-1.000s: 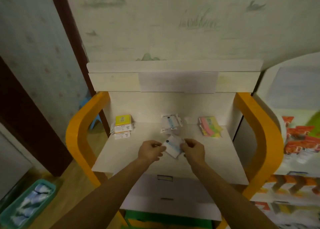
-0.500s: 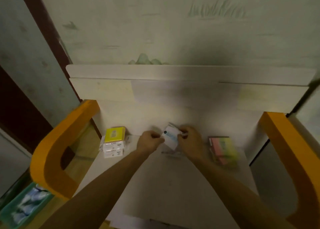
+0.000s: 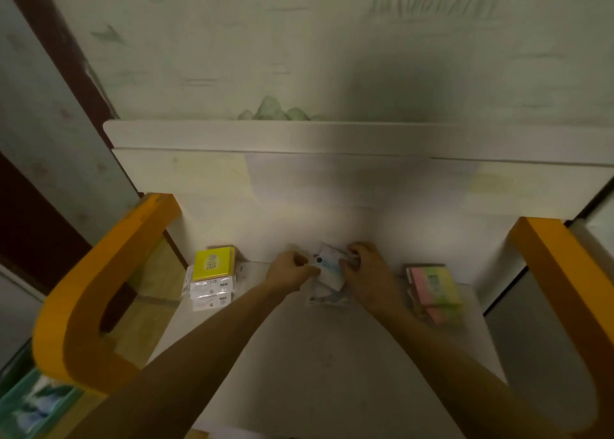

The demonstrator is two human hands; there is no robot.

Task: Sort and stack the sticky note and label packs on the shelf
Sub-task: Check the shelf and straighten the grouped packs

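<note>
label pack [image 3: 327, 265] now between yellow [image 3: 213, 263], pastel stacks [image 3: 433, 285].

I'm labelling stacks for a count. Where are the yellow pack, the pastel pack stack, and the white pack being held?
yellow pack [image 3: 214, 264]: head view, top face.
pastel pack stack [image 3: 435, 287]: head view, top pack.
white pack [image 3: 329, 267]: head view, face between hands.

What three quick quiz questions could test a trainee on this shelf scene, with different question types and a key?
1. True or false: both hands hold the white label pack.
2. Which stack sits at the shelf's left end? A) yellow-topped stack B) pink and green sticky notes C) a blue bin
3. Fill in: beneath the held pack, against the back wall, lies a ____ of similar white packs.

Key: 1 true, the left hand and right hand pinch it; 2 A; 3 pile.
</note>
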